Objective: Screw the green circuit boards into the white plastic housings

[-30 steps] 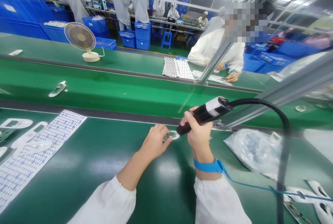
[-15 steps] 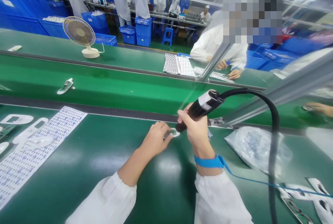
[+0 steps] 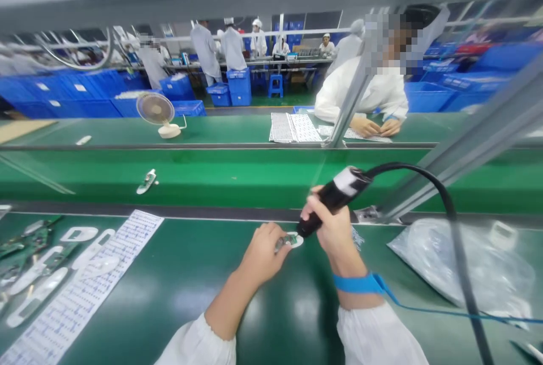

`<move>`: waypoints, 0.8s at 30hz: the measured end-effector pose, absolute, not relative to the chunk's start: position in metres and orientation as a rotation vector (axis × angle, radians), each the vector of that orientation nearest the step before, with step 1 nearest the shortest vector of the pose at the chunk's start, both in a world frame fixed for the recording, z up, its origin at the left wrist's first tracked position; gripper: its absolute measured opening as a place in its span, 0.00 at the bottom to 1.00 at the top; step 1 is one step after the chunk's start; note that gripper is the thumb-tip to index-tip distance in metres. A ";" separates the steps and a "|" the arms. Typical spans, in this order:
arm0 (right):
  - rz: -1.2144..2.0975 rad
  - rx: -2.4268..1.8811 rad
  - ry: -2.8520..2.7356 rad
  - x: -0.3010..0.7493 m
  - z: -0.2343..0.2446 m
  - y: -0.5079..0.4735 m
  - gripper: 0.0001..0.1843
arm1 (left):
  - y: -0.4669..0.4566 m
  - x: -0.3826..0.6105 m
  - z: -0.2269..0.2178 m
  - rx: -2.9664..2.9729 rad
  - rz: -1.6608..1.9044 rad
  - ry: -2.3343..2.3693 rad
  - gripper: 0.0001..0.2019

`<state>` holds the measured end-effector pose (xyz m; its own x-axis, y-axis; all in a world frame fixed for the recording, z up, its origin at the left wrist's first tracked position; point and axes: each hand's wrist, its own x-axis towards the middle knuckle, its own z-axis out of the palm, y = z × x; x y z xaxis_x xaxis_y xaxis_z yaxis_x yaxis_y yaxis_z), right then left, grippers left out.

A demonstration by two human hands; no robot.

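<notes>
My right hand [image 3: 333,232] is wrapped round a black electric screwdriver [image 3: 336,198] with a white label and a thick black cord. The tool tilts down to the left, its nose at the right end of a small white plastic housing with a green circuit board [image 3: 293,239]. Fingers of my left hand [image 3: 265,250] pinch the housing's left end against the green table. Whether the bit touches a screw is too small to see. A blue wrist strap [image 3: 358,283] circles my right wrist. Small screws [image 3: 357,239] lie partly hidden behind that wrist.
White housings [image 3: 40,297] and circuit boards [image 3: 27,243] lie left, beside a printed label sheet [image 3: 91,291]. A clear plastic bag [image 3: 462,260] is at right. Beyond, a green conveyor [image 3: 237,175] carries one housing [image 3: 146,182]. A metal post [image 3: 466,144] slants nearby; a fan [image 3: 156,113] and co-worker [image 3: 360,96] are opposite.
The camera view has tilted up and shifted left, so everything sits lower and further right. Both hands keep their hold on the screwdriver and housing. The co-worker's hands opposite have come closer together.
</notes>
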<state>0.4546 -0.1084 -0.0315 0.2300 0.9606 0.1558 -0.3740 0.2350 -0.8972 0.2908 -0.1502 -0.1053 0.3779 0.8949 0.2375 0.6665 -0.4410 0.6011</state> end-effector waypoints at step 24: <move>0.453 -0.768 -0.091 0.530 -0.025 -0.097 0.17 | 0.091 0.353 -0.103 2.303 0.811 1.707 0.25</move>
